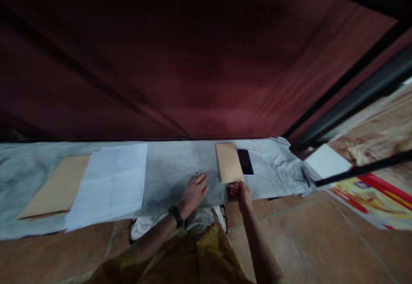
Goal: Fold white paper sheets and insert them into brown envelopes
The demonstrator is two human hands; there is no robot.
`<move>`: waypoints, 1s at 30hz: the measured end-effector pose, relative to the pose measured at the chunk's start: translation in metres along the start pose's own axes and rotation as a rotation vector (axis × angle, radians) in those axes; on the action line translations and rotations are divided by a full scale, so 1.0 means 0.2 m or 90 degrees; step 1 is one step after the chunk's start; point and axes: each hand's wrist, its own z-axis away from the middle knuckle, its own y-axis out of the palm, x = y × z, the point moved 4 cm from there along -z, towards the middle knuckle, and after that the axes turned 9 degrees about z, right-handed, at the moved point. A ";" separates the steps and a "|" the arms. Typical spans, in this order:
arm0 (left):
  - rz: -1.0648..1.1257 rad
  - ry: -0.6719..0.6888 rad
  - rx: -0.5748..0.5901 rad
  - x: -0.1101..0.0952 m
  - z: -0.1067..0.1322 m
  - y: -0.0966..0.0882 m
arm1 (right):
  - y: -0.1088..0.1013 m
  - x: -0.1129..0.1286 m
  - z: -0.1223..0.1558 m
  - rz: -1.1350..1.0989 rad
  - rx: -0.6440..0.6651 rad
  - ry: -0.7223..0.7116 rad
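Observation:
My left hand [195,191] lies flat on the grey cloth [174,168], fingers stretched out, holding nothing; a dark band sits on its wrist. My right hand [240,191] is curled at the near edge of a small brown envelope [228,162], its fingers closed at that edge. A black phone [245,161] lies right beside the envelope.
A stack of white paper sheets [111,183] and a larger brown envelope [56,188] lie on the cloth to the left. A dark red curtain [180,61] hangs behind. At right are black bars, a white sheet [326,161] and a colourful printed poster [373,200]. Brown tiled floor [305,241] lies below.

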 end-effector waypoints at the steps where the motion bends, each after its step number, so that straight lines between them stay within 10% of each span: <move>1: -0.001 -0.020 -0.026 0.09 0.07 -0.05 | -0.01 -0.02 0.02 0.006 0.009 -0.019; 7: -0.129 -0.237 -0.211 0.69 0.60 -0.46 | 0.00 -0.13 0.08 0.245 -0.001 -0.262; 11: -0.205 -0.376 -0.207 0.91 0.88 -0.57 | 0.18 -0.19 0.14 0.400 0.002 -0.430; 16: -0.214 -0.374 -0.133 0.91 0.98 -0.54 | 0.43 -0.26 0.26 0.661 0.008 -0.621; 24: -0.142 -0.273 -0.055 0.73 0.94 -0.45 | 0.43 -0.30 0.28 0.827 -0.020 -0.718; 30: 0.006 -0.308 -0.241 0.86 0.82 -0.58 | 0.45 -0.31 0.29 0.889 -0.049 -0.725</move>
